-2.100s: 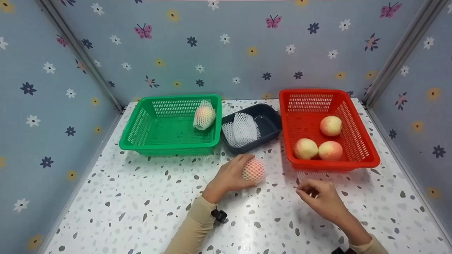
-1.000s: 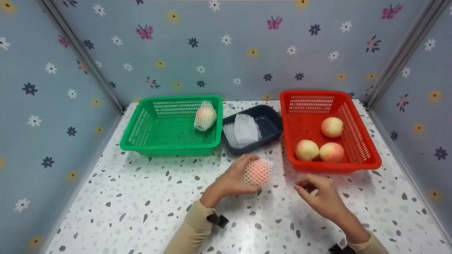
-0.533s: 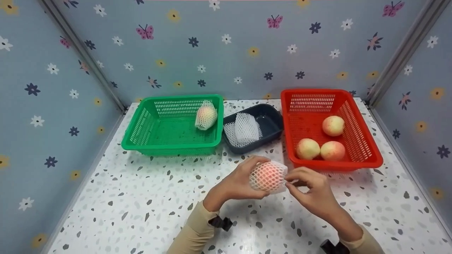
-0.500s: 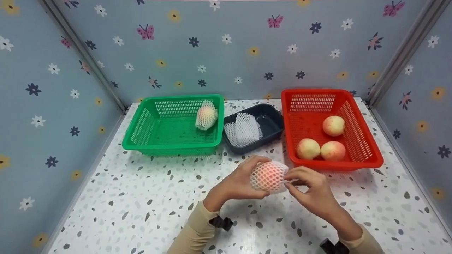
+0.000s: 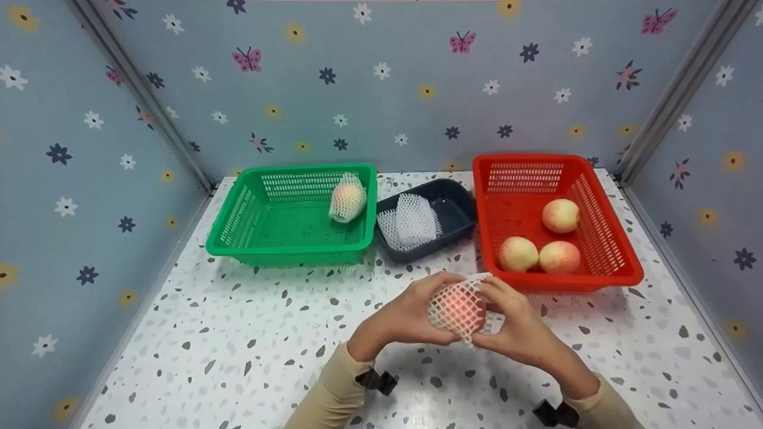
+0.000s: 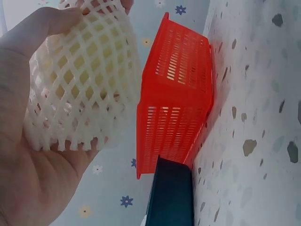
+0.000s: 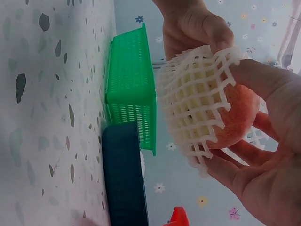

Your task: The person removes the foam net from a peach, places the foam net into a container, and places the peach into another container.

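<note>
A peach (image 7: 241,115) sits inside a white foam fruit net (image 5: 456,311), held above the table between both hands. My left hand (image 5: 411,313) grips the netted peach from the left, thumb and fingers curled round it. On the other side, my right hand (image 5: 517,326) holds the net's open edge, its thumb and fingers spread apart along the rim. In the right wrist view the reddish end of the peach shows bare past that edge, and the net covers the rest. The left wrist view shows the net's other end near the left palm (image 6: 42,183).
A green basket (image 5: 286,250) at the back left holds one netted peach (image 5: 348,199). Beside it, a dark blue tray (image 5: 456,217) contains white foam nets (image 5: 415,220). The red basket (image 5: 614,279) on the right holds three bare peaches (image 5: 560,215). Patterned walls enclose the table.
My left hand has brought the netted peach rightward. My right hand has come in from the right to the net's open edge, and that edge is now stretched wider.
</note>
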Tool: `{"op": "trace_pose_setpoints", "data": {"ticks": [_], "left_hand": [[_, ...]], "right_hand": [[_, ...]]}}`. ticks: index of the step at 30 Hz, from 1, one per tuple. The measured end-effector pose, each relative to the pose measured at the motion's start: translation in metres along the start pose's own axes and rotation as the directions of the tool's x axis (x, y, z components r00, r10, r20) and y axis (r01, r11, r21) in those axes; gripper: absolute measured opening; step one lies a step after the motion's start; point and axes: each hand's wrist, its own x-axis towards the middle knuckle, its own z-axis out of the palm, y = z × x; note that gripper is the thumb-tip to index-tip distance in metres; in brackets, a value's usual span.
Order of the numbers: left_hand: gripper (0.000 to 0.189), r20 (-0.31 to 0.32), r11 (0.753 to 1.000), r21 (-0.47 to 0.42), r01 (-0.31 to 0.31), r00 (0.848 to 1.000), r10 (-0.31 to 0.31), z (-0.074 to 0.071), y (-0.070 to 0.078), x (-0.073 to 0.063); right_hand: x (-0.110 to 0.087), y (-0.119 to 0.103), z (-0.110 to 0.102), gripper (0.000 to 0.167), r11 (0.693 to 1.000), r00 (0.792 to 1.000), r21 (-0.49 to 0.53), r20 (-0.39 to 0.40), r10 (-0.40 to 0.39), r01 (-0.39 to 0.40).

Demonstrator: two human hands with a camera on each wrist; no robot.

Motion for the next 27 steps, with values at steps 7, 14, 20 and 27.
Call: {"op": "trace_pose_setpoints", "data": {"ticks": [7, 14, 20, 27], "left_hand": [[0.084, 0.013, 1.0, 0.019, 0.009, 1.0, -0.01, -0.003, -0.001, 0.0], [0.086, 0.004, 0.999, 0.047, 0.018, 1.0, -0.018, -0.008, -0.002, -0.003], [0.084, -0.018, 0.999, 0.05, 0.017, 1.0, -0.016, -0.01, -0.003, -0.004], [0.073, -0.06, 0.998, 0.056, -0.003, 0.998, 0.007, -0.011, 0.0, -0.002]], "right_hand": [[0.005, -0.009, 0.001, 0.068, 0.999, 0.999, -0.012, -0.031, -0.043, 0.043], [0.014, -0.033, -0.007, 0.064, 0.999, 0.998, -0.001, -0.046, -0.048, 0.048], [0.017, -0.03, -0.011, 0.063, 0.998, 0.997, 0.01, -0.052, -0.06, 0.061], [0.017, -0.021, -0.014, 0.064, 0.997, 0.994, 0.031, -0.083, -0.073, 0.076]]}}
